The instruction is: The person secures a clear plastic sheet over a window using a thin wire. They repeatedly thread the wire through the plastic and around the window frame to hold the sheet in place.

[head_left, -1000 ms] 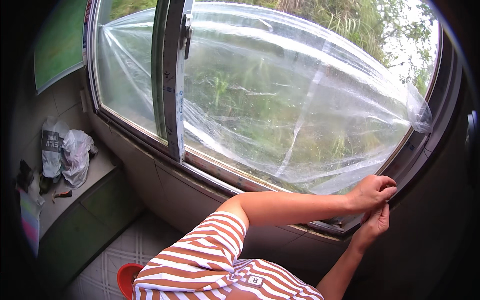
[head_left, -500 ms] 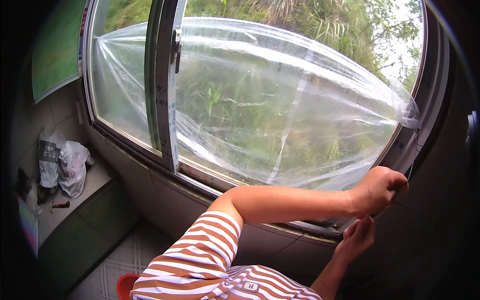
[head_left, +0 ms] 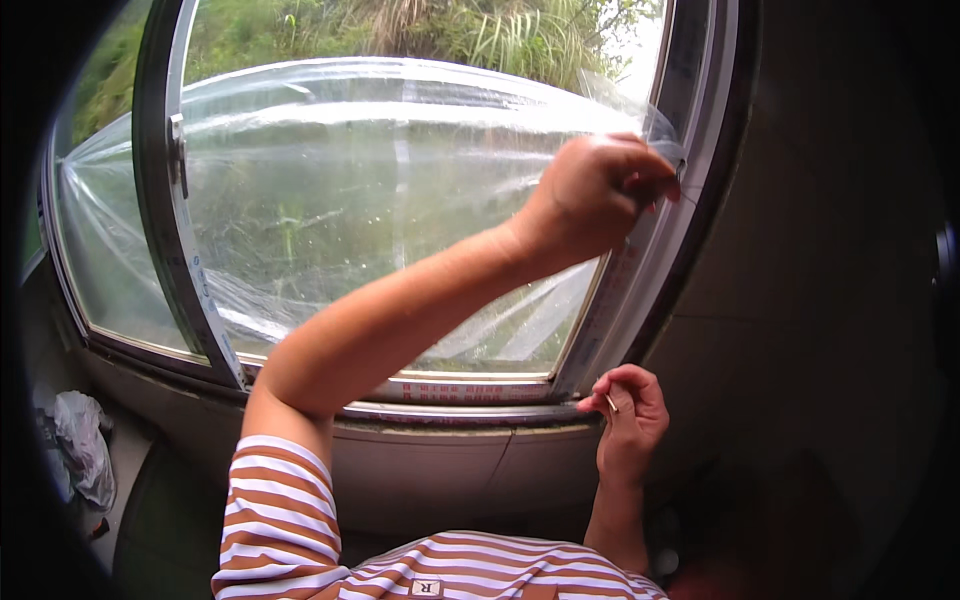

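Observation:
A clear plastic sheet [head_left: 330,200] stretches across the window, bunched together at the right side of the frame. My left arm reaches across to that bunched end [head_left: 662,130]. There my left hand [head_left: 598,190] is closed, its fingertips pinched around what looks like a thin cord [head_left: 684,178]; motion blurs the detail. Lower down, by the sill's right corner, my right hand [head_left: 632,415] is closed, pinching a thin, pale, stick-like piece [head_left: 612,404] between thumb and finger. Most of that piece is hidden, so its kind is unclear.
A dark upright of the sliding window [head_left: 155,180] with a latch [head_left: 178,155] stands left of the sheet. The metal sill track [head_left: 480,412] runs below. White plastic bags [head_left: 85,445] lie on a ledge at lower left. Greenery shows outside.
The view has shifted rightward. My left hand has risen from near the frame's lower right corner to the sheet's bunched end. My hands, close together before, are now well apart.

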